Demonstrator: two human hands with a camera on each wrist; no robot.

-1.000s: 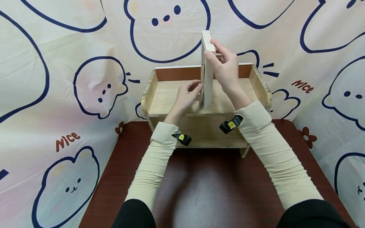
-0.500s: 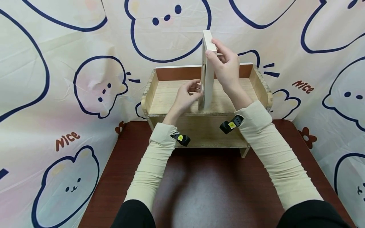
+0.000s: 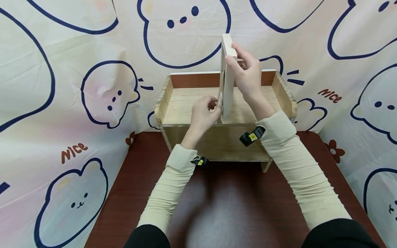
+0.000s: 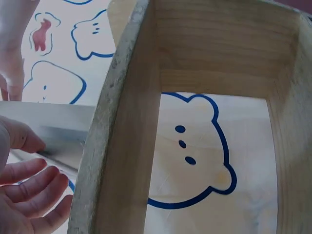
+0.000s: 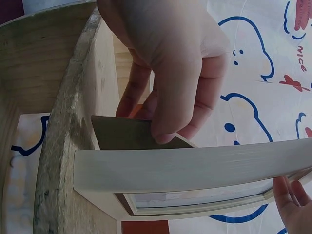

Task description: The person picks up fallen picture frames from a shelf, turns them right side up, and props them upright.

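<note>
A white picture frame (image 3: 229,86) stands upright and edge-on on the wooden shelf's upper board. My right hand (image 3: 248,74) grips its top between thumb and fingers. My left hand (image 3: 204,112) is low on the frame's left side. A close look in the right wrist view has my left hand (image 5: 170,73) pinching a dark flat flap (image 5: 129,131), like an easel leg, behind the frame (image 5: 195,168), while my right hand (image 5: 292,202) is at the frame's far end. In the left wrist view, my left hand's (image 4: 34,190) thumb and index finger meet at the flap's edge.
The wooden shelf (image 3: 176,106) has raised side walls (image 3: 283,93) and a brown back strip (image 3: 195,81). It stands on a dark red-brown table (image 3: 229,206). Close behind hangs a patterned cloth (image 3: 108,93), which also runs along both sides.
My left hand has moved slightly down and toward me, after its fingers spread half a second ago. My right hand and the picture frame stay nearly where they were.
</note>
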